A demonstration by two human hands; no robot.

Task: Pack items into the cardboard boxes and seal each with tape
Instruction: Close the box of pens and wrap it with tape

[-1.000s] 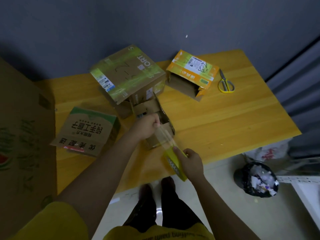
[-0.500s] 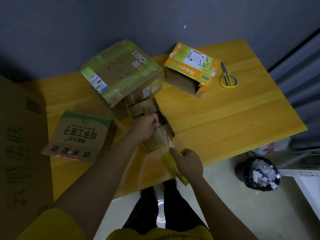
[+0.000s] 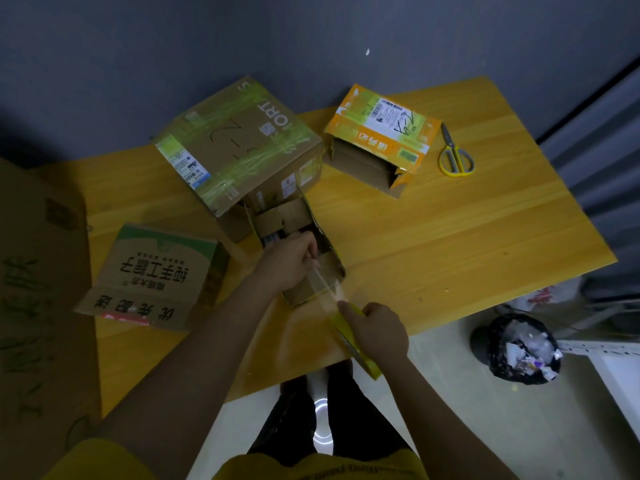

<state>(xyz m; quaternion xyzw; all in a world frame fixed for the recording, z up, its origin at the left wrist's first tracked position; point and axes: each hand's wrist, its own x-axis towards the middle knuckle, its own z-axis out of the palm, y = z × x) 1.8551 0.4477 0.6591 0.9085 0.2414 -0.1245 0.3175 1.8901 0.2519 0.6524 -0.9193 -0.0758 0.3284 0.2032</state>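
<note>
A small open cardboard box (image 3: pixel 301 216) stands near the table's front edge, its flaps up. My left hand (image 3: pixel 287 261) pinches the free end of a clear tape strip (image 3: pixel 327 289) against the box's near flap. My right hand (image 3: pixel 377 329) grips the yellow tape roll (image 3: pixel 349 341) just off the box's near side, index finger lying along the roll. The strip runs taut between the two hands. What lies inside the box is mostly hidden by my left hand.
A large taped box (image 3: pixel 235 150) stands behind the small one. An orange box (image 3: pixel 377 136) lies open on its side at the back right, yellow scissors (image 3: pixel 455 157) beside it. A green-topped box (image 3: pixel 152 275) sits left. A bin (image 3: pixel 519 348) stands on the floor right.
The gap between my hands has shortened a little as the tape roll came closer to the box. My left hand stays on the flap. The view shifted slightly.
</note>
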